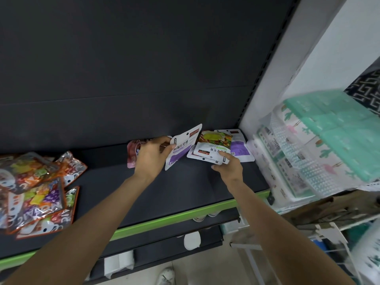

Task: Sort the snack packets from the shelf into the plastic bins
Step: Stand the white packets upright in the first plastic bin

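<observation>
A heap of bright orange-edged snack packets (35, 192) lies at the far left of the dark shelf (185, 188), well apart from both hands. Further right, a pink packet (131, 153) stands against the back panel, just behind the left hand (151, 156). That hand's fingers (167, 148) pinch the edge of a white-and-purple packet (182, 147), held tilted above the shelf. Beside it, the right hand (228, 166) grips a small stack of white packets (207, 152), thumb on top; a yellow-green packet (216, 138) and another purple one (239, 149) lie just behind, at the shelf's right end. Right of the shelf, pale patterned packages (298, 145) with a mint-green block (337, 124) on top fill a white rack; they are blurred.
</observation>
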A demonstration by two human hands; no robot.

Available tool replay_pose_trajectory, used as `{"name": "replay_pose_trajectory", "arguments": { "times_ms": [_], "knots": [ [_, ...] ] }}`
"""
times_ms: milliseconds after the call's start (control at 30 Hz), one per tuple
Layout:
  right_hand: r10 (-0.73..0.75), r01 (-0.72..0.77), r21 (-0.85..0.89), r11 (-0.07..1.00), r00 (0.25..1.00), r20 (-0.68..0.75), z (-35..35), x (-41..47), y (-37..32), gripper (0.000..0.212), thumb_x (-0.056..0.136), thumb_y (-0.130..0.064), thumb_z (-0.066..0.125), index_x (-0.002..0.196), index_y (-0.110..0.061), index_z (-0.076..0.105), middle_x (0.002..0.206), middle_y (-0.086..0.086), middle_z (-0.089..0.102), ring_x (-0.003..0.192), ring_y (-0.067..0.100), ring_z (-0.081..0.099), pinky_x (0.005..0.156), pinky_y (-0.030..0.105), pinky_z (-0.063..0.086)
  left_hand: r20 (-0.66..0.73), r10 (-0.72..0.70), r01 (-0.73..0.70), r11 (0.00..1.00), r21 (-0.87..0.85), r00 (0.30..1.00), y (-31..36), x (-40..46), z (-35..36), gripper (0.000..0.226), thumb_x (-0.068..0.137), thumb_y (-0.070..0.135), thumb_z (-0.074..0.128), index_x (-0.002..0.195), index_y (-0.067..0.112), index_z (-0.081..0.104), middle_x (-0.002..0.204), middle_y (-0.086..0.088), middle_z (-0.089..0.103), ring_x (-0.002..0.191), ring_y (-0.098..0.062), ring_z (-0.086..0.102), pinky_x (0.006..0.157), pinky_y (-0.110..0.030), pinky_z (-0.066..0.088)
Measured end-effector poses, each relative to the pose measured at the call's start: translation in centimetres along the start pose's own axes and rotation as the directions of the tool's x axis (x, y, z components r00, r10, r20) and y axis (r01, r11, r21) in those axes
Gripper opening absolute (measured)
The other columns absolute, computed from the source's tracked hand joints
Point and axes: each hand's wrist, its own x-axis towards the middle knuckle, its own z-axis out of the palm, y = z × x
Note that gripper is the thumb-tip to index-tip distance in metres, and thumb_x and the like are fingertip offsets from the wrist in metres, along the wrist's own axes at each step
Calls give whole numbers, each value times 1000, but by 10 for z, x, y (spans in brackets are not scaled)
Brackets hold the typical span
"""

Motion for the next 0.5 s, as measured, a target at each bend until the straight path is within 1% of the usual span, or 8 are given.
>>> {"name": "replay_pose_trajectory", "arguments": {
  "times_ms": [67,133,233,300,367,400,467,500],
  "knots": [
    [-15,14,-61,998,1000,-27,-2,3,-2,54,78,-1,74,129,-11,58,127,13,55,113,27,56,95,27,43,-11,-1,1,1000,24,1000,4,0,1,12,90,12,62,92,3,69,89,-6,73,72,-10,63,60,-2,39],
    [-61,53,-114,992,996,-70,-2,6,0,44,82,-3,71,124,-9,62,126,15,56,105,27,60,98,28,45,-12,-14,14,999,40,1000,5,0,2,13,90,14,62,94,5,70,91,-5,73,75,-11,63,59,-1,37],
    [-157,120,-255,960,979,-130,-4,1,1,25,91,-14,62,116,-12,68,125,13,56,103,24,60,92,27,46,-4,-25,26,998,55,1000,5,-1,4,15,91,17,61,96,7,70,92,-5,73,76,-11,64,59,-9,41],
    [-230,144,-402,904,958,-172,-10,-4,-2,21,93,-23,60,109,-18,72,127,11,48,113,25,51,88,36,46,-10,-30,30,997,64,1000,7,-1,3,16,91,16,60,96,5,70,90,-5,72,74,-11,61,57,-5,37],
    [-338,227,-492,841,929,-150,-17,-9,-9,17,91,-23,61,100,-17,75,120,11,53,112,28,48,85,39,45,-32,-28,31,997,72,999,8,1,0,16,92,15,59,96,3,69,87,-7,72,71,-14,60,57,-4,37],
    [-390,278,-525,804,914,-113,-20,-11,-14,16,91,-22,61,97,-15,75,112,10,58,106,29,51,82,38,44,-49,-26,29,997,70,998,9,2,-2,14,92,14,58,96,5,68,86,-8,71,72,-18,62,59,-6,39],
    [-468,358,-569,740,882,-53,-24,-15,-25,14,90,-20,62,94,-14,74,98,9,65,92,28,59,75,35,44,-76,-32,36,998,51,997,8,6,-7,12,92,12,56,99,12,66,88,-5,71,79,-24,66,72,-26,51],
    [-503,388,-573,723,863,-50,-27,-18,-30,13,90,-18,63,94,-14,74,94,8,66,87,27,60,73,34,44,-80,-41,45,998,46,996,10,7,-12,12,91,12,56,98,16,65,88,-3,71,81,-24,66,74,-34,54]
  ]
}}
